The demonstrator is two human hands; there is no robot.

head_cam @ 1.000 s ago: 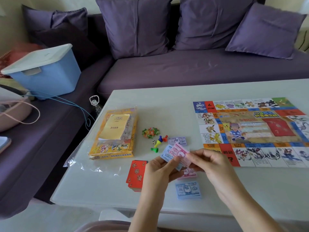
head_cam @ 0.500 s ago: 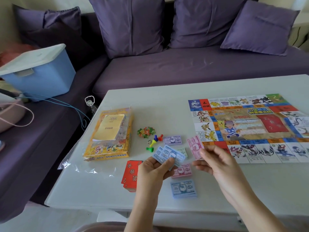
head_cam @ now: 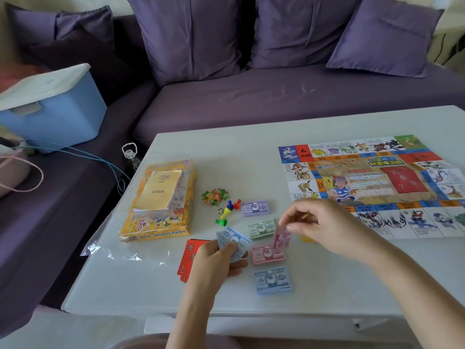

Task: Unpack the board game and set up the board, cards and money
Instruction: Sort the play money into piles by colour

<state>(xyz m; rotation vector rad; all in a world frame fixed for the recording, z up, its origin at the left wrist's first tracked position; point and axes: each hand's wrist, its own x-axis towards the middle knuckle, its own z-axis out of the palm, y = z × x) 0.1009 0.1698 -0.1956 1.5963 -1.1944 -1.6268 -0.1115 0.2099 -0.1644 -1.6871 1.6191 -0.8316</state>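
The game board (head_cam: 382, 182) lies unfolded on the right of the white table (head_cam: 251, 152). My left hand (head_cam: 216, 260) grips a small fan of blue banknotes (head_cam: 231, 239). My right hand (head_cam: 327, 225) pinches a pink banknote (head_cam: 281, 236) just above the pink money pile (head_cam: 267, 253). Purple (head_cam: 255, 208), green (head_cam: 261, 228) and blue (head_cam: 273, 279) money piles lie around it. A red card stack (head_cam: 189, 256) sits partly behind my left hand. Pawns (head_cam: 227, 210), a die and star tokens (head_cam: 215, 196) lie near the yellow game box (head_cam: 161, 205).
A clear plastic wrapper (head_cam: 110, 250) spreads under and in front of the box. A purple sofa (head_cam: 251, 96) with cushions runs behind the table. A blue lidded bin (head_cam: 50, 107), a cable and a small bottle (head_cam: 129, 154) sit at the left.
My right hand pulled a pink banknote off the fan in my left hand and brought it down over the pink pile. The camera tipped slightly.
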